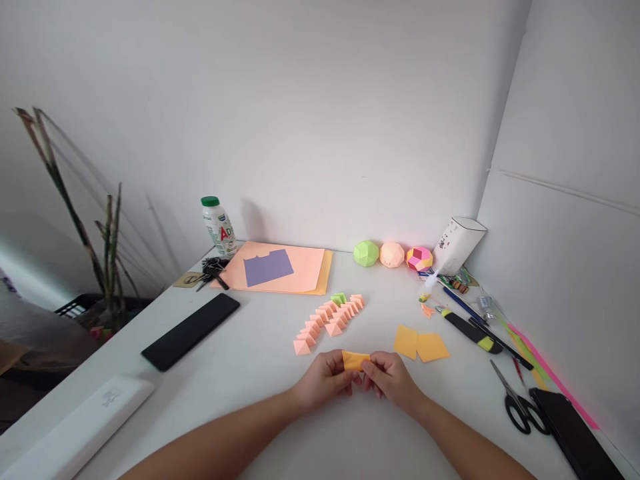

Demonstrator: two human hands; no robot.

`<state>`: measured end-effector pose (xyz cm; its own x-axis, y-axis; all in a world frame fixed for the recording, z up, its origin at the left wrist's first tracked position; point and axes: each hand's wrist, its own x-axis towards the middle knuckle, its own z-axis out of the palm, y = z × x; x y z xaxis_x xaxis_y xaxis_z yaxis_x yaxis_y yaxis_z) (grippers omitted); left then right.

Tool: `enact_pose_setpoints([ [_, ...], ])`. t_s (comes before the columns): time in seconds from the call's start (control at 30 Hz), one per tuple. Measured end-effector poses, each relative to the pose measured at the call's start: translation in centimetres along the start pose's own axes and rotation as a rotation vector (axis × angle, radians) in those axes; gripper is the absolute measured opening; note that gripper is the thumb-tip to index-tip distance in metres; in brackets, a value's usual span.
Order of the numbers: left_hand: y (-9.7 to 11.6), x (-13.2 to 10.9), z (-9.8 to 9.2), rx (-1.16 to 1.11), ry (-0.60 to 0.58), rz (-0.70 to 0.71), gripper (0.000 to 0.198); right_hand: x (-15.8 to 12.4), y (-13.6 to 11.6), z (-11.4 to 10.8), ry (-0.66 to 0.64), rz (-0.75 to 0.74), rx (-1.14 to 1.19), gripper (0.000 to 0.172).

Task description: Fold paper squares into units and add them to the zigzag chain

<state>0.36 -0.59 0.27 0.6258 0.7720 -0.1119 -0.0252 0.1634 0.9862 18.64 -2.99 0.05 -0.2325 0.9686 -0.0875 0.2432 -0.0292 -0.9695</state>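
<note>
Both my hands meet at the near middle of the white table [260, 373]. My left hand [323, 380] and my right hand [390, 379] pinch the two ends of a small folded orange paper [354, 361] between fingers and thumbs. Just beyond it lie rows of several small folded peach paper pieces [330, 319], with one green folded piece [339, 298] at their far end. Two flat orange paper squares [420, 344] lie to the right of my right hand.
Peach and orange sheets with a purple piece [273, 268] lie at the back, beside a bottle [218, 228] and keys [213, 270]. Three paper balls [393, 255] and a white box [457, 245] stand against the wall. Scissors [520, 403], pens, a black phone [191, 331].
</note>
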Motion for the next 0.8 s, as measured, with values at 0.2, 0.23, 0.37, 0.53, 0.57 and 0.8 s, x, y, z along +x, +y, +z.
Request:
enact_pose_setpoints([
  [0.2,-0.12,0.02,-0.07,0.019,0.018,-0.023,0.032,0.01,-0.13,-0.04,-0.004,-0.005,-0.009,0.036],
  [0.23,-0.10,0.01,-0.08,0.022,0.020,-0.024,0.032,-0.01,-0.17,-0.04,-0.006,-0.004,-0.006,0.036],
  [0.37,-0.10,-0.02,-0.11,0.032,0.025,-0.022,0.031,0.00,-0.20,-0.04,-0.012,0.000,0.000,0.037],
  [0.53,-0.34,-0.01,-0.19,0.034,0.018,-0.007,0.031,0.08,-0.01,-0.09,-0.024,0.019,0.010,0.036],
  [0.57,-0.38,0.01,-0.20,0.031,0.014,-0.004,0.031,0.08,0.02,-0.11,-0.027,0.021,0.009,0.036],
  [0.8,-0.28,0.10,-0.21,0.029,0.025,-0.018,0.032,0.08,0.28,-0.16,-0.040,-0.004,0.010,0.037],
])
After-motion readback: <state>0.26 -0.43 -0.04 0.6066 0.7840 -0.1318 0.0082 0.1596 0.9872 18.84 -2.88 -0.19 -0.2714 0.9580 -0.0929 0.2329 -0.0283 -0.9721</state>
